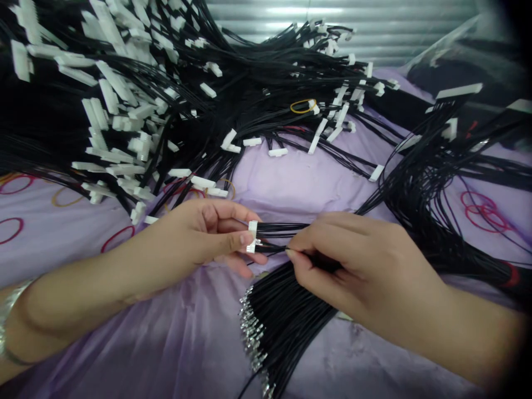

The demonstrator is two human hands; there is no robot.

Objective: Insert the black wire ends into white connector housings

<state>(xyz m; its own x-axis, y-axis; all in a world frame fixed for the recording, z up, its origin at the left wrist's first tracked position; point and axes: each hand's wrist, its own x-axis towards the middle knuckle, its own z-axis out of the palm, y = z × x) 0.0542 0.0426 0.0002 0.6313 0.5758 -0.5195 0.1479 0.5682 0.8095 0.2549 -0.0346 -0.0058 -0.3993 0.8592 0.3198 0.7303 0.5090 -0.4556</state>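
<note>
My left hand [205, 235] grips a small white plastic connector [252, 237] between thumb and fingers, with short black wires running right from it. My right hand [357, 266] pinches black wires [282, 235] close to that connector, its fingertips almost reaching it. Below my right hand lies a bundle of black wires [286, 316], its ends fanned out to the left with bare metal crimp terminals [252, 332]. Part of this bundle is hidden under my right hand.
A large heap of black wire harnesses with white connectors [124, 105] covers the far side of the lilac cloth [145, 332]. Another wire mass [436, 221] lies to the right. Red and yellow rubber bands [482, 210] lie about, and corrugated metal [332, 22] stands behind.
</note>
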